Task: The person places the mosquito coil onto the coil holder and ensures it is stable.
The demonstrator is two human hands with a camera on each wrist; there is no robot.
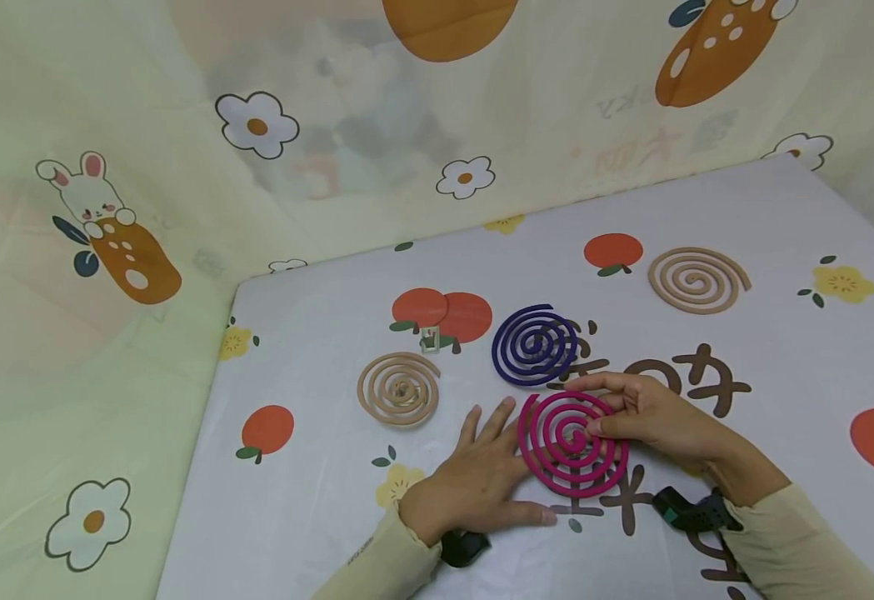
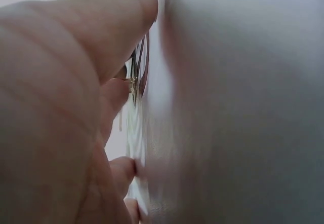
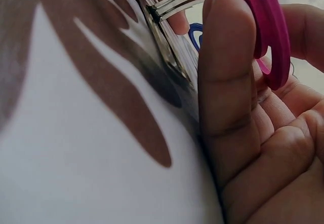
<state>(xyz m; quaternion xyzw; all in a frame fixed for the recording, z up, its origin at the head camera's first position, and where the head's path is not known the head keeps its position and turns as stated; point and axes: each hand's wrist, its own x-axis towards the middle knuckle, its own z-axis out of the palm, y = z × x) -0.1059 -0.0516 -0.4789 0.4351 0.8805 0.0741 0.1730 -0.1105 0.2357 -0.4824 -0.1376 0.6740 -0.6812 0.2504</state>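
Left tan coil (image 1: 399, 385): flat on printed cloth (image 1: 317, 333), bits of metal showing through its middle.
Left hand (image 1: 477, 485): palm down on cloth, fingers wide and fairly straight, thumb stretched to the right; forefinger runs in beneath the pink coil.
Dark blue coil (image 1: 533, 345): lying over printed lettering, just beyond the pink one.
Pink coil (image 1: 575, 440): between the two hands, raised off the cloth at the right hand's grip.
Metal piece (image 3: 183, 5): pronged, under the pink coil, a left fingertip against it; contact with coil, cannot tell.
Right hand (image 1: 654, 421): thumb and fingers narrow, pinching pink coil by its right side.
Right tan coil (image 1: 695, 280): flat, farther back, well apart from both hands.
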